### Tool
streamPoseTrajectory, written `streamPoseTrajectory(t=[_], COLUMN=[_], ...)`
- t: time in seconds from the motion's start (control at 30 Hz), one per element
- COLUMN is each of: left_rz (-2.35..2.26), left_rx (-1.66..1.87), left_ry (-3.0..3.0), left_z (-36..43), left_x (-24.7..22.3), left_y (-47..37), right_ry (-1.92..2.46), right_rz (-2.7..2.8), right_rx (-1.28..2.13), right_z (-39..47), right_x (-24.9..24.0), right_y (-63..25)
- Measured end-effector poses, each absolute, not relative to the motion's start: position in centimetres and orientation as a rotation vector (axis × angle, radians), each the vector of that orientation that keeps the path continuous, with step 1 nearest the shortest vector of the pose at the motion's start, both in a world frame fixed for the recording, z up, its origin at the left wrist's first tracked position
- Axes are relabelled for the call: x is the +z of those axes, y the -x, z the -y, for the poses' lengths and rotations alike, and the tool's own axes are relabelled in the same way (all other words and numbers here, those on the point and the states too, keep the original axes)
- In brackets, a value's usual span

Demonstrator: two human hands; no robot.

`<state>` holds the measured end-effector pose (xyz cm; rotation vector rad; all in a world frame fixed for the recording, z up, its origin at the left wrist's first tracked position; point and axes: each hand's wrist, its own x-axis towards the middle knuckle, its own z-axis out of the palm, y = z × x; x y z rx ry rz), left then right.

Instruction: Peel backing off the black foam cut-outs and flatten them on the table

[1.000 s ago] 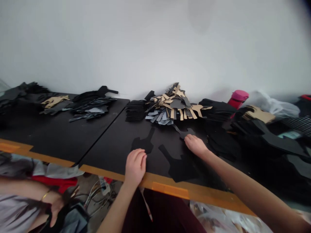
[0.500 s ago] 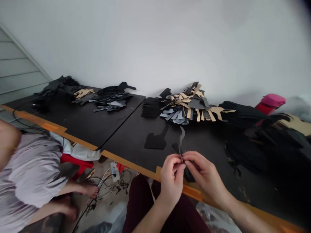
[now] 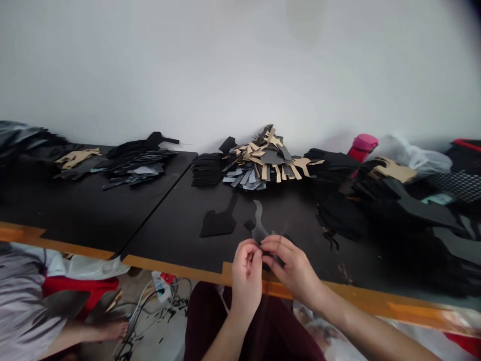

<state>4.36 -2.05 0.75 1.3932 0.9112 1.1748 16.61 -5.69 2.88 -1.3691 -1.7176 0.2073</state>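
Note:
My left hand [image 3: 247,276] and my right hand [image 3: 291,265] meet over the table's front edge, fingers closed in a pinch. Between their fingertips is a thin, curved dark grey cut piece [image 3: 258,220], its narrow end pointing away from me. Its lower part is hidden by my fingers. Just left of it, a flat black cut piece [image 3: 218,222] with a narrow arm lies on the dark table [image 3: 173,225]. A small dark scrap shows beside the grey piece, partly covered.
Behind my hands stands a heap of tan, grey and black cut pieces [image 3: 268,163], beside a neat black stack [image 3: 206,169]. More black piles [image 3: 137,160] lie left. Dark material, a pink-red object [image 3: 363,146] and a mesh basket [image 3: 458,178] are right. A person's leg [image 3: 90,332] shows lower left.
The view has swung right, so the table's things appear further left and the basket shows. The grey piece is turned, with more of its flat face visible. Both hands keep their pinch.

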Motion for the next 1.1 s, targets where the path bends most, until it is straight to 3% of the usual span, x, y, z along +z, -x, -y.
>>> streamPoseTrajectory(t=[0.5, 0.87, 1.1], left_rz=[-0.917, -0.856, -0.872], left_rx=[1.237, 1.177, 1.204], left_ry=[-1.376, -1.383, -1.435], left_z=[2.3, 1.9, 2.0], left_x=[0.4, 0.5, 0.1], left_y=[-5.6, -5.7, -6.3], right_ry=[1.395, 1.350, 1.381], right_rz=[1.756, 1.653, 1.638], right_rx=[-0.050, 0.323, 0.230], right_z=[5.9, 5.9, 6.1], right_x=[2.2, 3.2, 3.0], right_y=[-16.9, -17.7, -17.7])
